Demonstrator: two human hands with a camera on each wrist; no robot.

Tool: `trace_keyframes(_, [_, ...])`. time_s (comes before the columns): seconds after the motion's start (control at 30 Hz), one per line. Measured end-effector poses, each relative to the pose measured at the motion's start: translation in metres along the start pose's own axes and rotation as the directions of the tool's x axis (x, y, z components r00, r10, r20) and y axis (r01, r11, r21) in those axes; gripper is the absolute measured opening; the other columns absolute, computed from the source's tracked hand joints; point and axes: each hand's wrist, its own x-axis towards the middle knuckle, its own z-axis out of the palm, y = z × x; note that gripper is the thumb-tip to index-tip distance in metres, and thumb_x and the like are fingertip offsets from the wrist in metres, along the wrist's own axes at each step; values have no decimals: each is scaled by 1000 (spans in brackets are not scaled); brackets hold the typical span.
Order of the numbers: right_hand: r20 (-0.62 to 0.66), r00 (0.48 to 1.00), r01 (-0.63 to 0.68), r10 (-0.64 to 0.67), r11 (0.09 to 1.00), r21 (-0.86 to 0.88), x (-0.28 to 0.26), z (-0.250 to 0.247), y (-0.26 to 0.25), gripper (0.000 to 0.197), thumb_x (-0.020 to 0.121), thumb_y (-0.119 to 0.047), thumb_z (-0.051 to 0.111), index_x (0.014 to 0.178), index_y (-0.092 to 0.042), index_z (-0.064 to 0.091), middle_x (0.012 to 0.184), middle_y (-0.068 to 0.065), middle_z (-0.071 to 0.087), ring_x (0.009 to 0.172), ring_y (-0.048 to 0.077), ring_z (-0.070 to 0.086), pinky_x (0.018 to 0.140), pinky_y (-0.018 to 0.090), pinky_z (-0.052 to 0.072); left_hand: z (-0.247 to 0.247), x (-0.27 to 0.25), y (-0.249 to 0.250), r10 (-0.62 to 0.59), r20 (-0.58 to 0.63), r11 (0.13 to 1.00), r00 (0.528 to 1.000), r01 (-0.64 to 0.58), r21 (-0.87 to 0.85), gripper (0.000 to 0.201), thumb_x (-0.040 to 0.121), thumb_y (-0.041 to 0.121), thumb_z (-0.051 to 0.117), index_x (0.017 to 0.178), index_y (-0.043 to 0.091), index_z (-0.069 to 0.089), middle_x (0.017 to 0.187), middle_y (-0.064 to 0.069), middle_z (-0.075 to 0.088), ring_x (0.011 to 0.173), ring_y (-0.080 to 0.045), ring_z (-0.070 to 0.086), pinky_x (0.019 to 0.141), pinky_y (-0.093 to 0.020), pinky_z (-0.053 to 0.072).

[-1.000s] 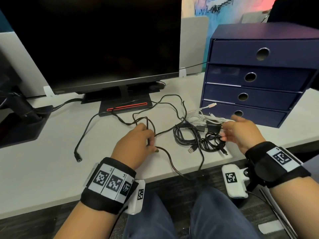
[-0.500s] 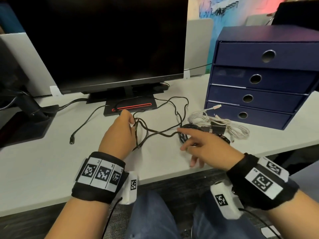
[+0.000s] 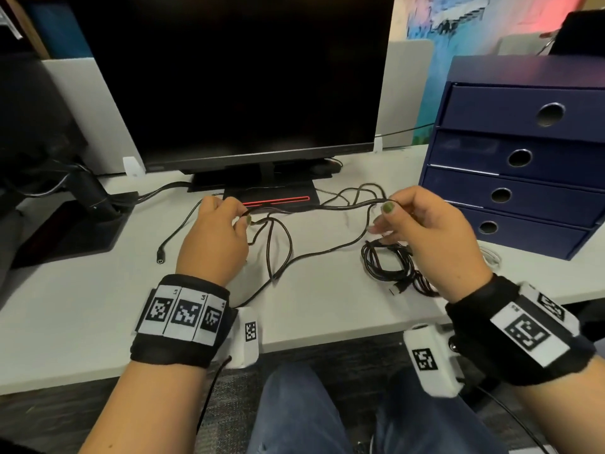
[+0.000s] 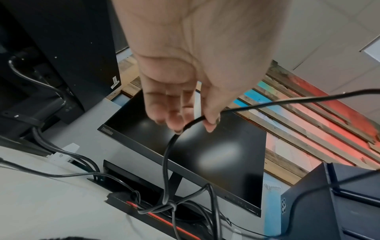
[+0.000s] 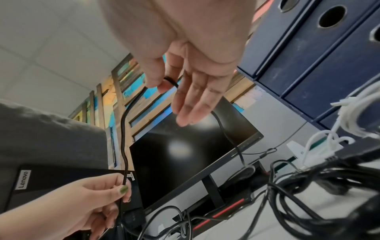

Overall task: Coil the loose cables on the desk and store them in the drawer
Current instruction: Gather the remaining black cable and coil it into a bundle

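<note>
A long thin black cable [image 3: 314, 207] is stretched above the white desk [image 3: 82, 309] between my two hands. My left hand [image 3: 244, 221] pinches one part of it with thumb and fingers, also seen in the left wrist view [image 4: 205, 123]. My right hand [image 3: 388, 213] pinches it farther right between thumb and forefinger [image 5: 162, 82], its other fingers straight. Slack loops [image 3: 278, 253] hang tangled onto the desk. The cable's jack end [image 3: 160, 259] lies to the left. The dark blue drawer unit [image 3: 523, 165] stands at the right, all drawers closed.
A coiled black cable bundle [image 3: 389, 265] lies under my right hand, and white cables [image 5: 353, 116] lie before the drawer unit. A black monitor [image 3: 229, 77] with a red-striped base [image 3: 278, 200] stands behind. A second monitor's arm [image 3: 95, 198] is at the left.
My right hand left the bundle, moved left and took hold of the long black cable. Both hands rose, drawing the cable taut between them.
</note>
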Motion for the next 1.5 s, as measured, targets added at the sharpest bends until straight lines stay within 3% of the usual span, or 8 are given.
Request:
trace_keyframes(0.17, [78, 996, 56, -52, 997, -50, -2, 8, 2, 7, 83, -24, 67, 86, -30, 68, 120, -11, 59, 116, 1, 55, 97, 28, 48, -9, 6, -18, -24, -110, 990, 994, 9, -139, 12, 97, 21, 49, 105, 20, 57, 108, -2, 56, 85, -22, 64, 78, -37, 51])
trace_keyframes(0.33, [166, 986, 20, 21, 971, -239, -2, 21, 12, 8, 83, -26, 69, 84, -34, 70, 122, -16, 53, 116, -2, 52, 85, 7, 42, -17, 4, -39, -140, 55, 980, 989, 146, -134, 14, 90, 21, 62, 100, 25, 53, 95, 4, 62, 82, -19, 63, 74, -34, 46])
trace_keyframes(0.57, [-46, 993, -113, 105, 972, -204, 2, 32, 17, 16, 86, -37, 64, 78, -24, 69, 70, 3, 62, 57, 7, 54, 59, 21, 44, -19, -14, -50, -214, 535, 977, 818, 169, 131, 12, 78, 31, 72, 80, 20, 67, 84, 3, 68, 83, -16, 63, 75, -27, 48])
trace_keyframes(0.83, [-115, 976, -201, 187, 972, -125, 10, 44, 14, 24, 90, -29, 59, 80, -9, 68, 50, 2, 56, 39, 1, 44, 54, 24, 37, -11, -34, -36, -89, 737, 986, 670, -44, 159, 11, 75, 22, 77, 78, 25, 67, 84, 9, 66, 80, -9, 62, 67, -19, 44])
trace_keyframes(1.0, [48, 975, -210, 215, 973, -98, 9, 60, 12, 20, 95, -20, 49, 97, -21, 69, 80, 0, 74, 68, 8, 63, 63, 16, 46, -30, -40, -13, 113, 711, 993, 694, -98, -63, 6, 86, 26, 65, 91, 27, 69, 78, 9, 70, 76, -4, 64, 76, -20, 48])
trace_keyframes(1.17, [292, 924, -158, 248, 941, -298, -3, 71, 16, 40, 95, -22, 52, 134, -29, 52, 124, -9, 63, 116, 7, 55, 99, 20, 36, -51, -42, 6, 274, 534, 945, 800, -121, -304, 16, 96, 25, 50, 98, 30, 65, 62, 5, 66, 67, -6, 65, 81, -27, 50])
trace_keyframes(1.33, [405, 890, -85, 211, 948, -308, -14, 71, 7, 59, 94, -28, 53, 144, -47, 27, 112, -15, 59, 104, 6, 56, 93, 21, 39, -54, -41, 13, 246, 385, 930, 890, -106, -351, 19, 101, 26, 37, 94, 27, 55, 54, 2, 57, 48, -12, 56, 64, -27, 49])
trace_keyframes(1.5, [338, 930, -29, 146, 944, -328, -13, 66, 7, 60, 88, -23, 64, 139, -41, 37, 125, -17, 53, 93, -1, 62, 87, 17, 46, -56, -41, 20, 248, 240, 905, 938, -137, -402, 18, 101, 24, 37, 95, 23, 54, 53, 3, 50, 46, -11, 49, 53, -25, 44])
